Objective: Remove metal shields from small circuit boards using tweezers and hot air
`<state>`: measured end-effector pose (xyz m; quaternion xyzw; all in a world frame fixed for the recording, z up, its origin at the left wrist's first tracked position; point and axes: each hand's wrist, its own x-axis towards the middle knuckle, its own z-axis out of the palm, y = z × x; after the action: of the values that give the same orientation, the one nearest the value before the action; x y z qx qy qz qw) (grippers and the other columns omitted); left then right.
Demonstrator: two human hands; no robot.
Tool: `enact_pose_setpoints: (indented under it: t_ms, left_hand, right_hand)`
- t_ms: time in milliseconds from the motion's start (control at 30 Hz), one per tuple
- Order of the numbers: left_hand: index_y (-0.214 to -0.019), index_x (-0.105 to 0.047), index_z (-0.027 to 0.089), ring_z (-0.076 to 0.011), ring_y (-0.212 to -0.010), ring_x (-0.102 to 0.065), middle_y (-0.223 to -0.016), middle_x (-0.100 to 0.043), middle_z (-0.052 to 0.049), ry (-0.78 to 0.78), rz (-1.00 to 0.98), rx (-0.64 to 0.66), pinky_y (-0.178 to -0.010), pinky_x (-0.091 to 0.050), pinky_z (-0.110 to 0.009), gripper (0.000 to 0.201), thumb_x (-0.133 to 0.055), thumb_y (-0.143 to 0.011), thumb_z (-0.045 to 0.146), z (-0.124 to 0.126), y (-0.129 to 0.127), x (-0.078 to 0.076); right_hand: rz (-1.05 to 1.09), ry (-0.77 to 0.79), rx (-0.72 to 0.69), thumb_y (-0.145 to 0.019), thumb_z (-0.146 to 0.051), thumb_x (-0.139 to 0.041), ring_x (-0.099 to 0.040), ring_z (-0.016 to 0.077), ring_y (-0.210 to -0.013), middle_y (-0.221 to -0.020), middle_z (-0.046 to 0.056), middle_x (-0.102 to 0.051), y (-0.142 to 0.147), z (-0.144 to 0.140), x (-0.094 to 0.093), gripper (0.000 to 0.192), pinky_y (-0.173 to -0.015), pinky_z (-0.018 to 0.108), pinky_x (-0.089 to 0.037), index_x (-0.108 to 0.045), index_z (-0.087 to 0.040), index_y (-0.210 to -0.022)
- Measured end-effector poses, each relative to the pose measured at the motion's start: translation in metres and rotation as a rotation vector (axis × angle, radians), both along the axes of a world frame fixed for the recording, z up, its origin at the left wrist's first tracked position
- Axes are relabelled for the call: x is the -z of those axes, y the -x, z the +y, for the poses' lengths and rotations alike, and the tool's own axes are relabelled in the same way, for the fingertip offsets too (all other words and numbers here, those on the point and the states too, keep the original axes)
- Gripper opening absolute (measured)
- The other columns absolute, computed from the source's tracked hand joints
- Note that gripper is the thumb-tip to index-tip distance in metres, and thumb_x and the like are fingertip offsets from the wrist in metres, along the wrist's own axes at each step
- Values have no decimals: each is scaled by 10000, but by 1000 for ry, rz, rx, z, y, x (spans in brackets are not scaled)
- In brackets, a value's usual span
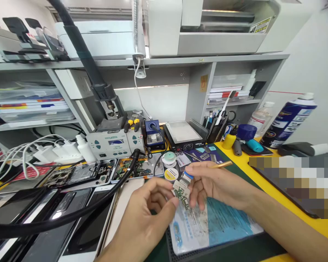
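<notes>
My left hand (142, 218) pinches a small green circuit board (180, 193) between thumb and fingers, just above the bench. From the right, my right hand (210, 183) meets the same board, its fingers closed around a thin brass-coloured tool (221, 165) that sticks out to the right. A blue-tipped part (187, 175) sits at the top of the board. Below both hands lies a blue and white printed sheet (215, 225) on a dark work mat (235, 247).
Several phones and opened phone frames (71, 203) cover the left of the bench, crossed by a thick black hose (79, 214). Behind stand a soldering station (112, 143), a hot plate (183, 134), solder reels (169, 158), a tool cup (217, 129), a spray can (287, 122).
</notes>
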<state>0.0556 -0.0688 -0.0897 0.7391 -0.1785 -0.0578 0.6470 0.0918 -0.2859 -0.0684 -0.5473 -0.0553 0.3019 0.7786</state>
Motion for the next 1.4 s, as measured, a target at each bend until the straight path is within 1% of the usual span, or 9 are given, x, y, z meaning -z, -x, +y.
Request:
enact_pose_setpoints:
  t_ms: [67,133,300,400,500,667,900,1100,1400]
  left_hand:
    - [-1232,-562,267,-102,-698,-633,-1014,-653,-13,-116,-264,-55,-647,-555,-237,355,-653,-893,215,0,2,2]
    - [-1323,-511,313,-111,-801,-654,-1141,-621,-27,-216,-492,-36,-716,-576,-251,476,-622,-894,138,0,3,3]
    - [-1171,-648,248,-140,-921,-667,-1230,-575,-83,-271,-778,-47,-707,-569,-239,314,-569,-924,71,-1,3,3]
    - [-1092,-681,243,-142,-929,-672,-1139,-623,-58,-187,-656,-53,-694,-554,-215,229,-596,-933,101,-3,4,-1]
    - [-928,-677,218,-113,-765,-634,-958,-640,-18,-52,-398,-81,-635,-514,-212,69,-617,-961,219,-5,4,-5]
    - [-849,-611,184,-91,-631,-497,-846,-571,-2,6,-55,-94,-565,-434,-222,231,-605,-973,378,-4,1,-2]
    - [-837,-568,189,-111,-654,-456,-784,-527,11,-45,-14,35,-565,-400,-214,229,-571,-972,373,-4,2,-8]
    - [-862,-544,190,-97,-614,-422,-734,-514,32,-48,61,92,-522,-361,-192,232,-529,-997,378,-5,2,-5]
    - [-834,-537,193,-110,-598,-420,-709,-483,30,-71,114,86,-498,-367,-215,280,-526,-986,428,-3,2,-6]
  right_hand:
    - [18,-16,-29,-894,-402,-719,-737,212,-557,-615,75,-703,-2,-1,1,365,-433,230,-586,-666,-87,-717]
    - [47,-25,-58,-874,-412,-726,-736,222,-551,-615,83,-709,-2,-2,2,366,-431,247,-592,-669,-85,-722]
    - [85,-2,-183,-861,-480,-721,-696,202,-461,-601,76,-705,1,-1,0,391,-391,229,-556,-659,-98,-798]
    - [41,77,-242,-906,-581,-645,-677,184,-433,-608,88,-698,5,3,-1,497,-385,218,-546,-658,-90,-838]
    - [-80,163,-156,-925,-614,-614,-686,187,-461,-671,101,-708,9,5,-3,522,-387,228,-553,-639,-97,-859]
    - [-296,139,53,-901,-467,-724,-736,196,-648,-821,83,-713,12,3,-9,350,-479,218,-577,-649,-125,-912]
    - [-500,164,141,-937,-364,-705,-743,191,-698,-880,61,-712,15,5,-7,227,-534,239,-590,-651,-156,-1009]
    - [-562,226,270,-987,-445,-629,-734,183,-638,-884,97,-746,13,3,-8,357,-536,261,-606,-664,-129,-1149]
    - [-488,133,311,-961,-472,-658,-679,160,-548,-705,57,-701,11,-1,-8,341,-474,231,-537,-712,-139,-910]
